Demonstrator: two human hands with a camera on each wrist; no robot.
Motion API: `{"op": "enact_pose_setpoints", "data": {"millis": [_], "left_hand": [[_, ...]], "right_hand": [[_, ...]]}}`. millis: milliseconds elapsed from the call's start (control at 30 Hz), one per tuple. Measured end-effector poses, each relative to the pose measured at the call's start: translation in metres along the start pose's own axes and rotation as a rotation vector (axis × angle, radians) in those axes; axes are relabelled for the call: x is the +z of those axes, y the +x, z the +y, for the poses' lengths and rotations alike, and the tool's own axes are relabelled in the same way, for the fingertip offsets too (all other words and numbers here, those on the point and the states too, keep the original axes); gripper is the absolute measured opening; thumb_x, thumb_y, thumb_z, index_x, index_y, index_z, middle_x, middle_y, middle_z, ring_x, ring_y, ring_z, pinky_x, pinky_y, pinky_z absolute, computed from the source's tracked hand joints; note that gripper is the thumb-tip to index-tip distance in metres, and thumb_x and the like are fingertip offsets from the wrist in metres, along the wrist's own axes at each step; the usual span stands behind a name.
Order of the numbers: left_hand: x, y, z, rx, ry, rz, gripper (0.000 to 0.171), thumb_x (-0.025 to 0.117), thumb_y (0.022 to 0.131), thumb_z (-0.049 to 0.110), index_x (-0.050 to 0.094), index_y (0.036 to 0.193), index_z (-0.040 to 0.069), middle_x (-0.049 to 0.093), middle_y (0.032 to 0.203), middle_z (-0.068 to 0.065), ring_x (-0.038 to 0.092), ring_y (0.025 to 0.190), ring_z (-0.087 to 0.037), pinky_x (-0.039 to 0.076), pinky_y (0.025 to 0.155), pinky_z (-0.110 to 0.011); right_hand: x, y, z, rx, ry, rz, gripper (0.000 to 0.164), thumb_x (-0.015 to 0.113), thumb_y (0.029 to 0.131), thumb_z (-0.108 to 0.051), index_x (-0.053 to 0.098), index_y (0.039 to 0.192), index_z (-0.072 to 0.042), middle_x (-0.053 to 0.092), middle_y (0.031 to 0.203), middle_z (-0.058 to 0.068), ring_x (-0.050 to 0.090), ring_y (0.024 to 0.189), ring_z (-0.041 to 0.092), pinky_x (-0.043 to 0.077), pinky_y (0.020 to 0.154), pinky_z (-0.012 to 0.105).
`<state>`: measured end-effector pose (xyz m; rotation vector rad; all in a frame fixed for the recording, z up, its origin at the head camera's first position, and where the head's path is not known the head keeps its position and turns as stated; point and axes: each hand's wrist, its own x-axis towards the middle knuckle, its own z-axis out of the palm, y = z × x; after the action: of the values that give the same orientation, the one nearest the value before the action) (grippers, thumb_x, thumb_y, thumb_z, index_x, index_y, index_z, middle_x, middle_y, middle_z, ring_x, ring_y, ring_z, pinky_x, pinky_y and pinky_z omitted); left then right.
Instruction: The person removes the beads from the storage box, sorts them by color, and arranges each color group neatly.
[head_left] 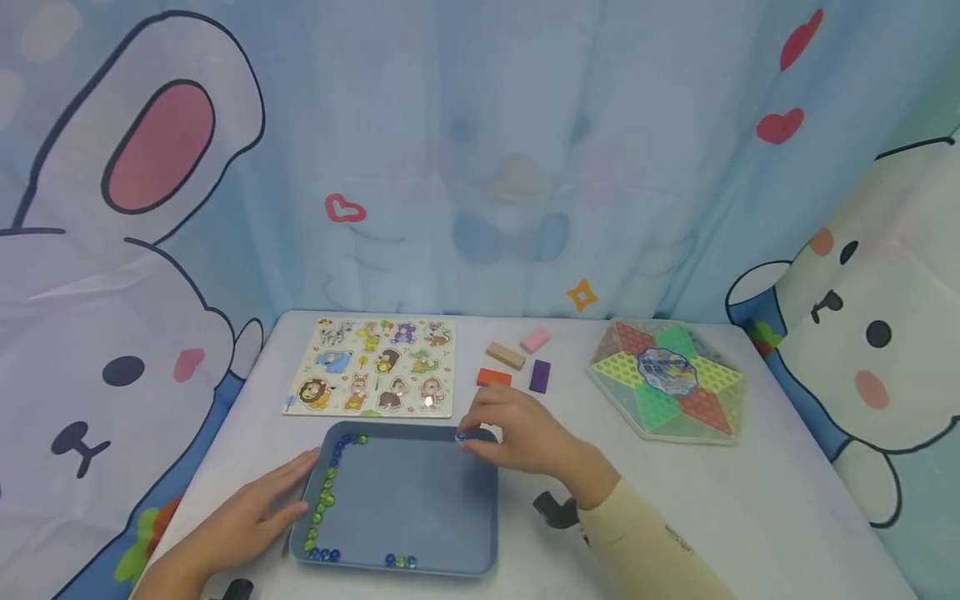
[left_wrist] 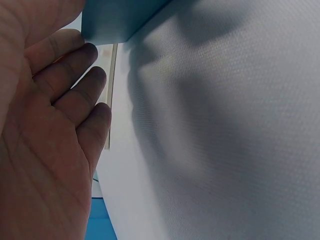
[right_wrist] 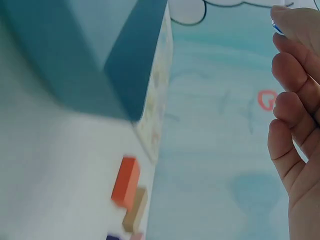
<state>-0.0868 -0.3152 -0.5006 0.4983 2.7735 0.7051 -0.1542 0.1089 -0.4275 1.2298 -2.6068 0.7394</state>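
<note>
A blue-grey tray (head_left: pixel 405 500) lies on the table, with several blue and green marbles (head_left: pixel 327 496) lined along its left side and a short row of marbles (head_left: pixel 401 561) at its front edge. My right hand (head_left: pixel 517 429) is over the tray's far right corner and pinches a blue marble (head_left: pixel 461 436) between thumb and index finger. In the right wrist view, a bit of that marble (right_wrist: pixel 277 28) shows between the fingertips. At the tray's left edge, my left hand (head_left: pixel 251 508) rests with extended fingers against the rim. The left wrist view shows its palm and relaxed fingers.
Behind the tray lies an animal puzzle board (head_left: pixel 375 367). Right of it are an orange block (head_left: pixel 494 377), a tan block (head_left: pixel 506 356), a pink block (head_left: pixel 536 340) and a purple block (head_left: pixel 539 376). A hexagonal box (head_left: pixel 667 379) sits farther right, before the curtain (head_left: pixel 525 167).
</note>
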Motion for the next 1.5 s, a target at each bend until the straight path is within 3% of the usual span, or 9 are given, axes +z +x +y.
{"op": "enact_pose_setpoints", "data": {"millis": [133, 333, 467, 800, 933, 1100, 1300, 1500], "left_hand": [[-0.001, -0.001, 0.002, 0.002, 0.004, 0.003, 0.07, 0.054, 0.105, 0.057, 0.034, 0.165, 0.026, 0.038, 0.169, 0.001, 0.04, 0.154, -0.028, 0.041, 0.119, -0.053], [-0.001, -0.002, 0.005, 0.012, 0.013, 0.03, 0.068, 0.056, 0.105, 0.052, 0.036, 0.164, 0.024, 0.039, 0.168, 0.0, 0.042, 0.153, -0.028, 0.039, 0.119, -0.052], [0.001, -0.002, 0.003, 0.024, 0.027, 0.044, 0.067, 0.057, 0.105, 0.051, 0.037, 0.164, 0.025, 0.04, 0.168, 0.001, 0.043, 0.152, -0.027, 0.04, 0.118, -0.05], [0.001, -0.003, 0.005, 0.025, 0.026, 0.032, 0.068, 0.058, 0.105, 0.051, 0.036, 0.164, 0.024, 0.04, 0.168, 0.0, 0.042, 0.152, -0.028, 0.04, 0.119, -0.051], [0.001, -0.002, 0.005, 0.035, 0.035, 0.041, 0.069, 0.058, 0.105, 0.051, 0.036, 0.164, 0.024, 0.04, 0.168, 0.0, 0.043, 0.152, -0.028, 0.04, 0.119, -0.051], [0.0, -0.001, 0.005, 0.048, 0.038, 0.053, 0.068, 0.06, 0.105, 0.047, 0.037, 0.164, 0.022, 0.041, 0.167, -0.003, 0.043, 0.151, -0.031, 0.04, 0.118, -0.051], [-0.002, -0.001, 0.005, 0.071, 0.034, 0.064, 0.067, 0.061, 0.105, 0.044, 0.039, 0.163, 0.019, 0.043, 0.167, -0.006, 0.045, 0.15, -0.034, 0.042, 0.117, -0.049], [-0.003, -0.002, 0.007, 0.063, 0.024, 0.059, 0.067, 0.062, 0.105, 0.043, 0.038, 0.163, 0.019, 0.042, 0.167, -0.006, 0.044, 0.15, -0.034, 0.04, 0.117, -0.052]], "right_hand": [[-0.008, -0.021, 0.007, 0.044, -0.011, 0.05, 0.018, 0.09, 0.084, -0.026, 0.082, 0.099, -0.02, 0.071, 0.091, -0.005, 0.058, 0.09, 0.005, 0.058, 0.077, 0.018], [-0.016, -0.051, 0.018, 0.107, -0.026, 0.129, 0.018, 0.092, 0.082, -0.024, 0.082, 0.096, -0.021, 0.069, 0.089, -0.01, 0.059, 0.09, 0.004, 0.058, 0.075, 0.02], [-0.018, -0.068, 0.023, 0.182, -0.025, 0.136, 0.018, 0.092, 0.081, -0.025, 0.081, 0.096, -0.023, 0.068, 0.087, -0.013, 0.06, 0.089, 0.005, 0.058, 0.075, 0.02], [-0.012, -0.115, 0.028, 0.371, -0.034, 0.027, 0.017, 0.091, 0.082, -0.027, 0.081, 0.095, -0.026, 0.067, 0.087, -0.014, 0.06, 0.086, 0.01, 0.057, 0.075, 0.021], [-0.005, -0.129, 0.029, 0.426, -0.028, -0.031, 0.016, 0.09, 0.083, -0.027, 0.081, 0.096, -0.029, 0.066, 0.089, -0.017, 0.059, 0.088, 0.006, 0.059, 0.079, 0.022], [0.005, -0.142, 0.032, 0.43, -0.043, -0.065, 0.015, 0.089, 0.084, -0.026, 0.08, 0.095, -0.03, 0.063, 0.09, -0.022, 0.056, 0.09, -0.003, 0.06, 0.082, 0.025], [0.011, -0.151, 0.035, 0.38, -0.059, -0.076, 0.011, 0.088, 0.084, -0.024, 0.081, 0.091, -0.027, 0.062, 0.086, -0.021, 0.054, 0.085, -0.003, 0.057, 0.075, 0.023], [0.013, -0.153, 0.035, 0.406, -0.06, -0.133, 0.01, 0.087, 0.085, -0.025, 0.081, 0.093, -0.027, 0.062, 0.086, -0.022, 0.053, 0.084, -0.002, 0.057, 0.074, 0.023]]}}
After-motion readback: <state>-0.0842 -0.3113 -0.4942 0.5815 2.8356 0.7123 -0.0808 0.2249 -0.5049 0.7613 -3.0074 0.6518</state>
